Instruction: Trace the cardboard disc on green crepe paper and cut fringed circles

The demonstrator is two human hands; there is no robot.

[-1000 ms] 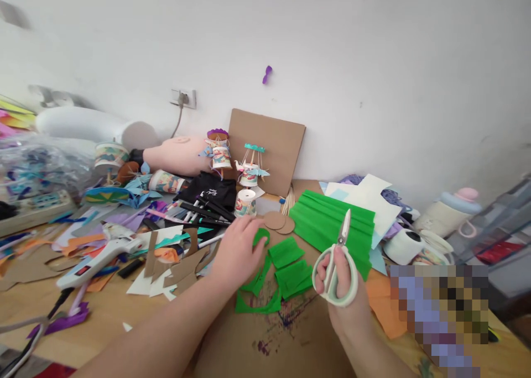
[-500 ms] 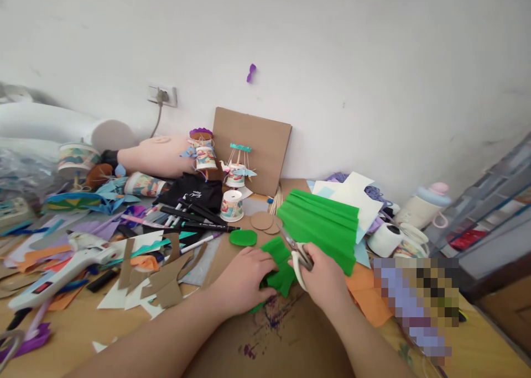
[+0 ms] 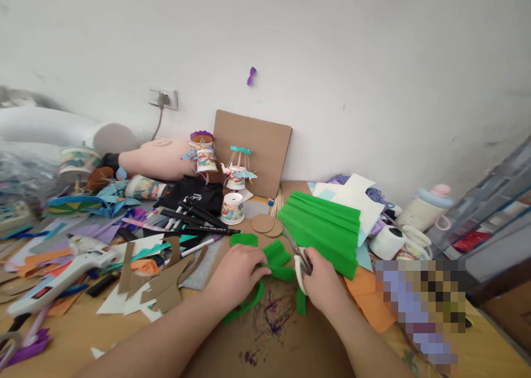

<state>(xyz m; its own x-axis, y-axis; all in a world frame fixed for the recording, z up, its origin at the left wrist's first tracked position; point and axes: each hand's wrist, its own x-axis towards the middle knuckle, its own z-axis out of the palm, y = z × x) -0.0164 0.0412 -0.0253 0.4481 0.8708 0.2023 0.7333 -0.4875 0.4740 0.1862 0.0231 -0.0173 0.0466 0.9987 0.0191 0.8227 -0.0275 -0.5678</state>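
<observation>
My left hand (image 3: pixel 239 276) pinches a narrow green crepe paper strip (image 3: pixel 282 273) that stretches right toward my other hand. Part of the green paper curls below the left fingers. My right hand (image 3: pixel 321 281) grips white-handled scissors (image 3: pixel 299 256), their blades pointing up and left. A short green piece (image 3: pixel 301 302) hangs under the scissors. Behind the hands lies a large pleated sheet of green crepe paper (image 3: pixel 321 229). Just beyond the left hand are a rounded green piece (image 3: pixel 244 239) and brown cardboard discs (image 3: pixel 263 223).
Black markers (image 3: pixel 199 230), paper scraps and a glue gun (image 3: pixel 62 276) crowd the left side. Decorated paper cups (image 3: pixel 232 209) stand before an upright cardboard sheet (image 3: pixel 257 151). At right are a thread spool (image 3: pixel 386 241), a bottle (image 3: pixel 423 206) and orange paper (image 3: pixel 371 303).
The green piece between my hands has opened out into a strip, with a loop dangling under my left hand. A short green end now hangs below the scissors.
</observation>
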